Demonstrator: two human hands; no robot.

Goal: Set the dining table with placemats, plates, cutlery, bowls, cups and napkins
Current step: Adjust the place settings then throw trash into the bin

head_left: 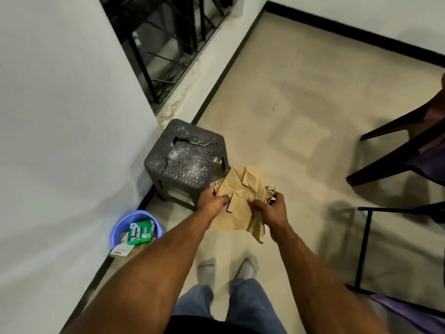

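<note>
Both my hands clamped on crumpled brown paper [240, 201]: left grip [214, 203] at its left edge, right grip [269, 208] at its right. Paper held over floor [301, 104], stool [187, 160] just beyond-left, bin [120, 227] near left wall. No desk visible.

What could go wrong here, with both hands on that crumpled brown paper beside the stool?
The brown paper is creased, held only at its near edges by the left hand and right hand, so it may tear. The cracked stool looks unsafe as a resting place. The purple bin is a trip hazard.
</note>
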